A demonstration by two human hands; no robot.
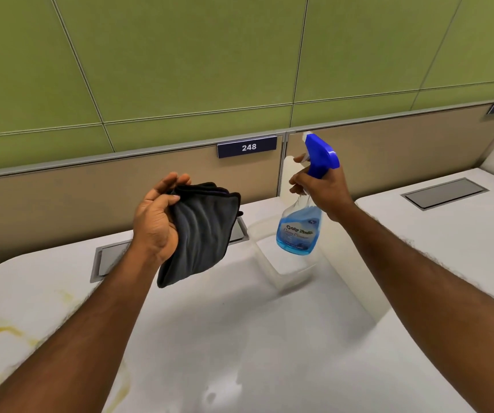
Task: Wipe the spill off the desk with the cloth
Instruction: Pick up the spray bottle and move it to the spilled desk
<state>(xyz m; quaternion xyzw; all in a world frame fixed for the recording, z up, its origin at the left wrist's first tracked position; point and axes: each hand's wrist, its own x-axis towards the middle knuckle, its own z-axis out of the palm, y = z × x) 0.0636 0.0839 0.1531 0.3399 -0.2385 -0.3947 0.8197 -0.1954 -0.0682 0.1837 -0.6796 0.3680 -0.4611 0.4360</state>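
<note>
Firmly, hands (156, 219) (326, 192) around cloth (201, 231) and bottle (298, 231)

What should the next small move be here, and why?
Probably swing the spray bottle left toward the yellow spill. The right hand grips it at the trigger, the left hand holds the folded cloth above the desk, and the streaks lie at the desk's left edge, left of both hands.

A spray bottle (298, 231) with a blue trigger head and blue liquid hangs tilted above the back edge of the desk (239, 323). Behind that edge a beige partition (90, 201) carries a dark plate (247, 147) reading 248, below green wall panels (180, 55). A grey metal flap (105, 260) lies flush near the desk's back edge.
</note>
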